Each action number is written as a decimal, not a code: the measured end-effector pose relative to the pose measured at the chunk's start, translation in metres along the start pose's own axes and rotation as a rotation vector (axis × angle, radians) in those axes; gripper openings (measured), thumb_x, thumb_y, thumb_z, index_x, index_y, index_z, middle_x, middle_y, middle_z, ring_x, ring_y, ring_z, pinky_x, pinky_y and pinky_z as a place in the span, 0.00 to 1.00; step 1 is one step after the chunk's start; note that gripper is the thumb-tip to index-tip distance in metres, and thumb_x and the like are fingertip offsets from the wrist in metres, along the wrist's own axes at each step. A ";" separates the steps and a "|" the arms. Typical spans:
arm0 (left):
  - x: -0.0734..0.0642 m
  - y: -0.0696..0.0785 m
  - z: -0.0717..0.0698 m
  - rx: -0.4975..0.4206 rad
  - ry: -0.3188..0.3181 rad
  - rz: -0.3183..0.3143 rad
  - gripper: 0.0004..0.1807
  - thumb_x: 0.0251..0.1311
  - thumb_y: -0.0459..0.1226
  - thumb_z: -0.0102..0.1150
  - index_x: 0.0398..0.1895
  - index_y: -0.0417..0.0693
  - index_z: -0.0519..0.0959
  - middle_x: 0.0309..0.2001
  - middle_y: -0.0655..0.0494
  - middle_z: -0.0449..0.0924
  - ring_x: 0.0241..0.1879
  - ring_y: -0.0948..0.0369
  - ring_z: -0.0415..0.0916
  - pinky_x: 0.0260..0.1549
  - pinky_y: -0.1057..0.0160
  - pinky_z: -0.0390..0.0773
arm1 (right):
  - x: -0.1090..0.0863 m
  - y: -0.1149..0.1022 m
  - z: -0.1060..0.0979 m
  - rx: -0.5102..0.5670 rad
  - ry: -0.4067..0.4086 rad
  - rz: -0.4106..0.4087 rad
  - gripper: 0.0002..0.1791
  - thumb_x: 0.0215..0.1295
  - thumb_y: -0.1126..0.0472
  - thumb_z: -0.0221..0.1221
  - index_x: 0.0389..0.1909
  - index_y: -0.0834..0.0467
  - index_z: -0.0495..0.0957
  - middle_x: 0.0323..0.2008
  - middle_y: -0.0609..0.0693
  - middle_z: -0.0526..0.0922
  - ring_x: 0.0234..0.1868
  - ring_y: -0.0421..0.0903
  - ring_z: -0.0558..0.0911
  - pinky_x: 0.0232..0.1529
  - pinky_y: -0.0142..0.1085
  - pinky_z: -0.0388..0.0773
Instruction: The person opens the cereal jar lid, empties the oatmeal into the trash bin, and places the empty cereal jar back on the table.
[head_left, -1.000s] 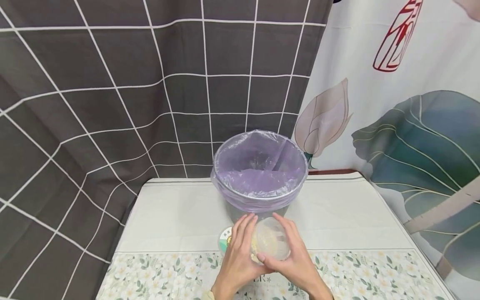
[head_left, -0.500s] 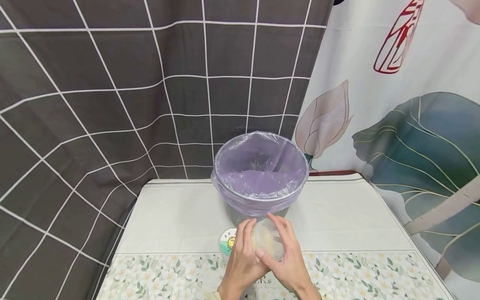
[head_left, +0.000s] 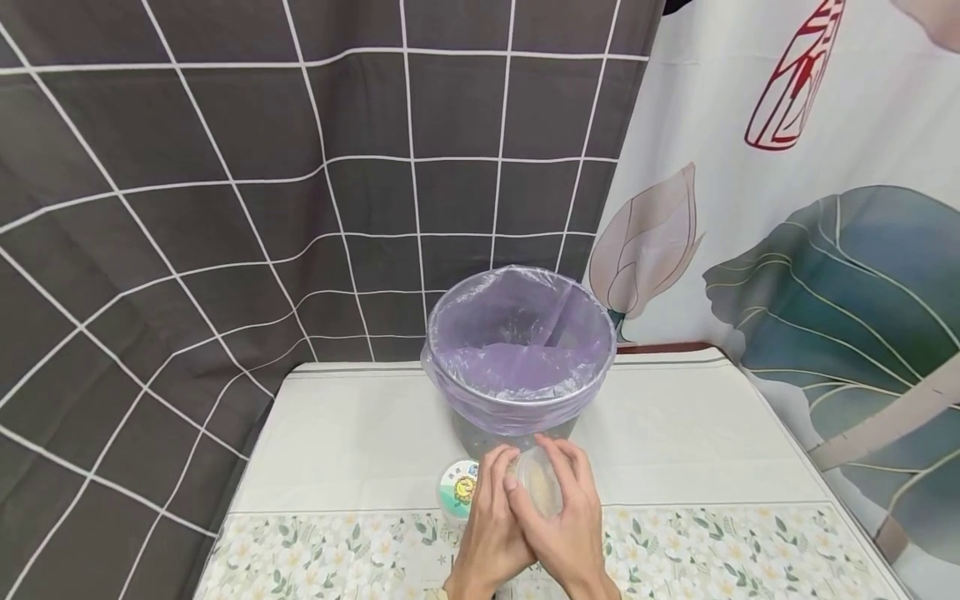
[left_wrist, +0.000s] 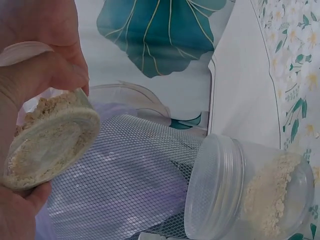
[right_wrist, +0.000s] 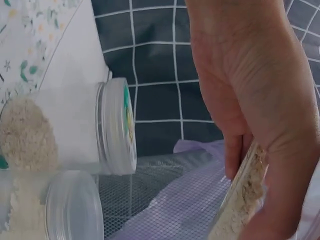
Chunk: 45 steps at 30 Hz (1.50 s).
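Low in the head view, my left hand [head_left: 491,521] and right hand [head_left: 568,517] come together in front of the bin. Between them they hold a small round clear container of pale flakes [left_wrist: 55,145], tilted so its base shows in the left wrist view. Fingers wrap its edge; in the head view they largely hide it. Below stands a clear jar [left_wrist: 220,190], part filled with pale flakes. Beside it is a second clear jar [right_wrist: 77,130] of flakes, whose lid with a green and yellow picture [head_left: 456,490] shows left of my left hand.
A mesh bin [head_left: 513,429] lined with a purple plastic bag [head_left: 517,367] stands just beyond the hands. Under everything lies a white and floral tablecloth [head_left: 330,550]. A dark grid curtain [head_left: 225,208] hangs left and behind, a lotus-print curtain [head_left: 825,333] to the right.
Both hands have drawn closer together and curled inward, the right one moving left. More of the pictured lid shows beside my left hand, and less clear plastic shows between the hands.
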<state>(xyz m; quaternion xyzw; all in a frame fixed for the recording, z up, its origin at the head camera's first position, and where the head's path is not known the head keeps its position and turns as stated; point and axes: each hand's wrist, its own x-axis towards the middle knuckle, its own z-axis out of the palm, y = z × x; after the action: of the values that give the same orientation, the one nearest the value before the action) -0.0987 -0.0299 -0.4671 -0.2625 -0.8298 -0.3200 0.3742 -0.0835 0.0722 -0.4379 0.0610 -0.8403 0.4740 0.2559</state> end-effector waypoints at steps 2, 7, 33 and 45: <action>0.000 0.001 0.000 0.011 -0.018 -0.002 0.40 0.25 0.38 0.64 0.51 0.33 0.65 0.47 0.47 0.69 0.48 0.54 0.68 0.51 0.62 0.72 | 0.001 0.001 0.001 0.004 0.026 -0.014 0.30 0.45 0.58 0.68 0.54 0.51 0.75 0.50 0.47 0.72 0.52 0.46 0.72 0.50 0.47 0.71; 0.001 0.003 0.000 0.043 -0.049 -0.007 0.36 0.27 0.36 0.59 0.49 0.32 0.67 0.47 0.48 0.70 0.48 0.53 0.71 0.49 0.60 0.74 | 0.001 0.005 0.001 0.049 0.072 -0.045 0.28 0.41 0.63 0.69 0.50 0.51 0.77 0.48 0.46 0.74 0.51 0.45 0.73 0.53 0.31 0.68; 0.000 -0.003 -0.008 -0.092 -0.181 -0.067 0.46 0.24 0.45 0.72 0.53 0.33 0.67 0.47 0.47 0.74 0.45 0.54 0.76 0.44 0.60 0.79 | 0.010 0.009 -0.002 0.248 0.067 -0.402 0.27 0.31 0.70 0.67 0.41 0.68 0.79 0.41 0.59 0.77 0.46 0.51 0.74 0.54 0.30 0.69; 0.001 -0.018 -0.021 -0.374 -0.381 -0.119 0.54 0.21 0.44 0.76 0.60 0.43 0.61 0.51 0.53 0.73 0.44 0.60 0.75 0.42 0.63 0.77 | 0.027 -0.004 -0.013 0.340 -0.062 -0.708 0.22 0.45 0.61 0.63 0.44 0.66 0.78 0.41 0.60 0.77 0.42 0.52 0.74 0.45 0.36 0.73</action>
<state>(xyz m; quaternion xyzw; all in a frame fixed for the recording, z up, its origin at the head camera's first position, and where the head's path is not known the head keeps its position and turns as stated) -0.1019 -0.0565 -0.4617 -0.3332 -0.8259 -0.4338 0.1368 -0.1008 0.0842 -0.4162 0.4026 -0.6843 0.4867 0.3644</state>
